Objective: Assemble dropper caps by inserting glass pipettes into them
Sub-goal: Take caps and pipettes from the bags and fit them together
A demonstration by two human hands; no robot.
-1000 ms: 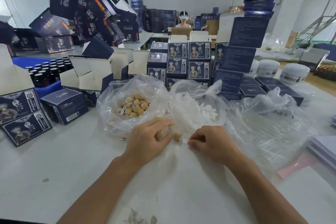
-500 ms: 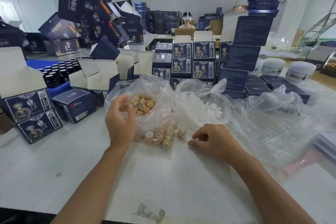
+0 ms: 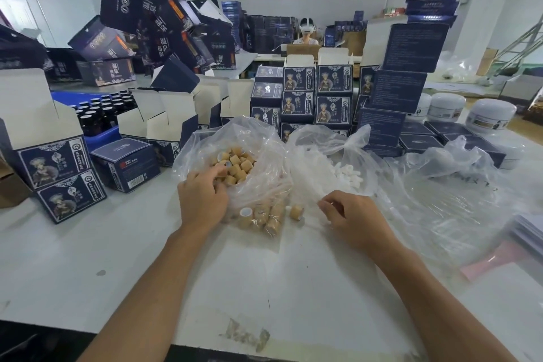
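While our left hand (image 3: pixel 202 200) reaches into the mouth of the clear bag of tan caps (image 3: pixel 235 166), its fingers curl among the caps, though we cannot tell whether they have closed on one. Just right of that hand, a few loose caps (image 3: pixel 266 216) lie near us on the white table (image 3: pixel 88 258), some under the bag's plastic. Our right hand (image 3: pixel 352 219) rests on the table to the right of them, fingers curled inward with thumb and forefinger pinching crumpled clear plastic. Beyond it sits a second clear bag of small white pieces (image 3: pixel 345 175), too blurred to identify. Farther off stand stacks of dark blue boxes (image 3: pixel 317 97), and to the far left dark bottles in a blue tray (image 3: pixel 102 114)
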